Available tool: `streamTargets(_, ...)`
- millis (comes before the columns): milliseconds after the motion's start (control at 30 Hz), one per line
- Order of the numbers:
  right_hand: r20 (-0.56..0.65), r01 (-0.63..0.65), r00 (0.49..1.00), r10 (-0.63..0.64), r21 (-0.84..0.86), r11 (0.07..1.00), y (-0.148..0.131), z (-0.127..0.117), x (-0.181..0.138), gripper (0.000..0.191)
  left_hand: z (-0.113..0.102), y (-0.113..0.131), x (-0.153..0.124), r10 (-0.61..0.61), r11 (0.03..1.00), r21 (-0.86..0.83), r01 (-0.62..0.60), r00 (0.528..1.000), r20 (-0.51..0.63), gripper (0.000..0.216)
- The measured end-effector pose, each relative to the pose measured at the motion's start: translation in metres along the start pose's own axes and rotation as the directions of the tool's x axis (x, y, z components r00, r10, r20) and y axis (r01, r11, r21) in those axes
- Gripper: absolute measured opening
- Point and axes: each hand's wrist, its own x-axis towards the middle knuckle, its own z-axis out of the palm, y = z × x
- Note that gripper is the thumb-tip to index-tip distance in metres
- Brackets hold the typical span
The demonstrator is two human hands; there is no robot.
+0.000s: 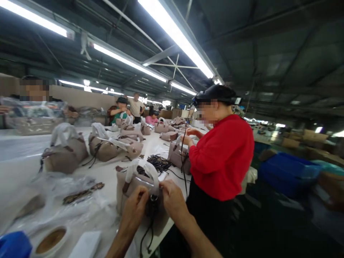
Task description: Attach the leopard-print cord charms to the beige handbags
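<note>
A taupe handbag [122, 184] stands upright on the table in front of me, its handles [152, 171] wrapped in white. My left hand [138, 200] is closed, fingertips pinched together in front of the bag's near side; anything between them is hidden. At the bag's right upper corner, my right hand [173, 199] is also closed in a pinch, and what it grips is too small to make out. Between my hands a metal ring [154, 197] shows, with a dark cord [150, 229] dangling below it over the bag's side.
Behind the bag lies a heap of dark straps [158, 163]. More taupe handbags [66, 154] line the table [107, 182]. A person in red [220, 157] works close on my right with a long dark strap. Clear plastic, a tape roll [51, 240] and a blue object [16, 245] lie at left.
</note>
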Motion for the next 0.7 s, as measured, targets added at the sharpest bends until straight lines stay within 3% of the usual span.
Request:
streamTargets(100, 0.012, 0.038, 0.999, -0.038, 0.025, 0.999, 0.0, -0.001, -0.001, 0.037, 0.002, 0.007, 0.006, -0.027, 0.989, 0.144, 0.032, 0.999, -0.033, 0.024)
streamTargets(200, 0.028, 0.083, 0.996, -0.085, 0.075, 0.994, 0.002, 0.0, -0.002, 0.036, 0.004, 0.018, 0.014, 0.022, 0.977, 0.211, -0.025, 1.0, 0.018, 0.019)
streamTargets(333, 0.038, 0.007, 0.999, -0.013, 0.168, 0.986, 0.01, 0.004, -0.003, 0.032, 0.006, 0.025, 0.018, 0.109, 0.983, 0.129, -0.133, 0.978, 0.18, 0.02)
streamTargets(433, 0.044, -0.07, 0.997, 0.062, 0.203, 0.977, 0.014, 0.006, -0.003, 0.033, 0.006, 0.023, 0.021, 0.155, 0.979, 0.092, -0.18, 0.96, 0.232, 0.02)
streamTargets(600, 0.043, -0.052, 0.998, 0.046, 0.154, 0.987, 0.011, 0.003, -0.003, 0.024, 0.004, 0.019, 0.023, 0.157, 0.972, 0.136, -0.193, 0.959, 0.235, 0.018)
streamTargets(700, -0.006, -0.064, 0.998, 0.065, 0.12, 0.991, 0.01, 0.001, -0.004, 0.015, 0.003, 0.02, 0.013, 0.192, 0.957, 0.198, -0.214, 0.973, 0.126, 0.017)
